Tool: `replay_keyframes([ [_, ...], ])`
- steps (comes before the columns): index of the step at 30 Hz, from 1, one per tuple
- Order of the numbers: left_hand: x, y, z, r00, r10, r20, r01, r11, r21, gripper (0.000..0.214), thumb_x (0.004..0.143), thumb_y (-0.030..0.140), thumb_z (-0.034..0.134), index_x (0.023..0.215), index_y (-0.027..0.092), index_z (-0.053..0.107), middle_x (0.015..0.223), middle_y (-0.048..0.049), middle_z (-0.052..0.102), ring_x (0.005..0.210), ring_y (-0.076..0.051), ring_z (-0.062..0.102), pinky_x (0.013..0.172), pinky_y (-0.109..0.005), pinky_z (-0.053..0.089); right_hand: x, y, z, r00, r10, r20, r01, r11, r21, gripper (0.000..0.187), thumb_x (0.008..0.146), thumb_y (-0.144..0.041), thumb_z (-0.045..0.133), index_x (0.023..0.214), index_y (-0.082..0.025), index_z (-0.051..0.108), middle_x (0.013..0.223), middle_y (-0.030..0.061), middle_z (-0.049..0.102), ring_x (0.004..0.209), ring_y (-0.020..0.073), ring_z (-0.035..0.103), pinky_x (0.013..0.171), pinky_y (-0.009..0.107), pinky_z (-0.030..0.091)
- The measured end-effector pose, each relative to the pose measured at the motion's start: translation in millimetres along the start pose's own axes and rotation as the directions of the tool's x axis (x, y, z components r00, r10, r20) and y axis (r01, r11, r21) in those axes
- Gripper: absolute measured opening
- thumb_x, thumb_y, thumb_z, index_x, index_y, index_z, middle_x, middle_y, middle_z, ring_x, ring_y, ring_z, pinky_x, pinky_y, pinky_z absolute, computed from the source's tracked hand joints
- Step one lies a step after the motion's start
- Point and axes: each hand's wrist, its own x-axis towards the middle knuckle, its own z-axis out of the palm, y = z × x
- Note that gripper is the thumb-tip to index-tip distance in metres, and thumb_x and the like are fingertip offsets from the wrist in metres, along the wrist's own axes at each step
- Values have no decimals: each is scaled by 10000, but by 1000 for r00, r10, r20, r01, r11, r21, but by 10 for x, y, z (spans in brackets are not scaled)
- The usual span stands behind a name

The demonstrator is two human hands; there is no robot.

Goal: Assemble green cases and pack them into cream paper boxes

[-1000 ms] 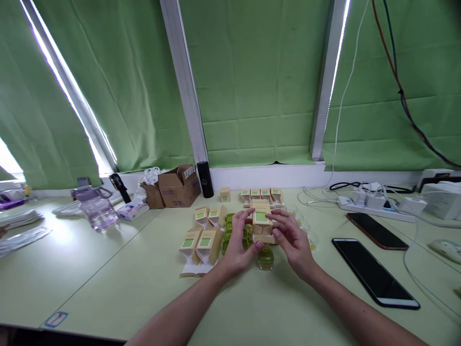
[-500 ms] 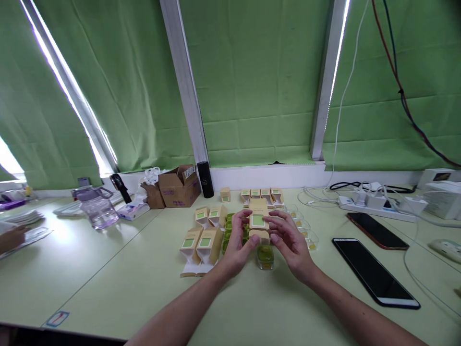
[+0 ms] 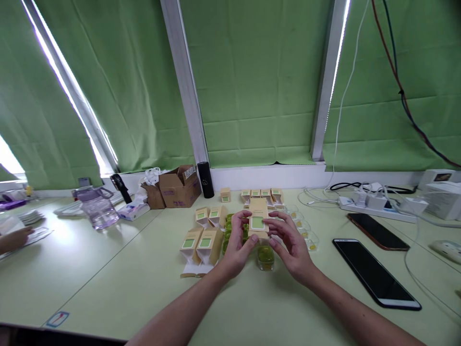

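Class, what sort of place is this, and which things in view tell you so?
Probably a workroom or office: matching cartons sit in groups on a pale table, and a white power strip with plugged-in adapters lies toward the right.

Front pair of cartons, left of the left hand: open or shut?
Open at the near end: the front cartons show white inner faces there, and a flap lies spread in front.

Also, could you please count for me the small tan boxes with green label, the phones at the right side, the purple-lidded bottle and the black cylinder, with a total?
Small tan boxes, as far as visible, including the held one: 10
Phones: 2
Purple-lidded bottle: 1
Black cylinder: 1
Total: 14
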Motion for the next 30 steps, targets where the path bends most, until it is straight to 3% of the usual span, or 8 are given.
replay_keyframes([
  [17, 1, 23, 18, 999, 28, -27, -27, 999, 27, 592, 958, 544, 628, 1413, 257, 380, 1234, -115, 543, 1180, -273, 547, 1031, -425, 474, 10, 39, 35, 999, 0, -38, 0, 1000, -9, 300, 982, -286, 654, 1280, -323, 676, 1419, 98, 428, 1112, 224, 665, 947, 405, 619],
  [30, 12, 39, 25, 998, 46, -34, -44, 997, 60, 544, 970, 551, 621, 1366, 254, 394, 1274, -120, 502, 1218, -279, 515, 1047, -436, 464, 6, 90, 39, 998, 17, -62, -17, 1000, -6, 262, 982, -333, 658, 1239, -323, 711, 1422, 96, 460, 1180, 254, 644, 970, 424, 631],
])
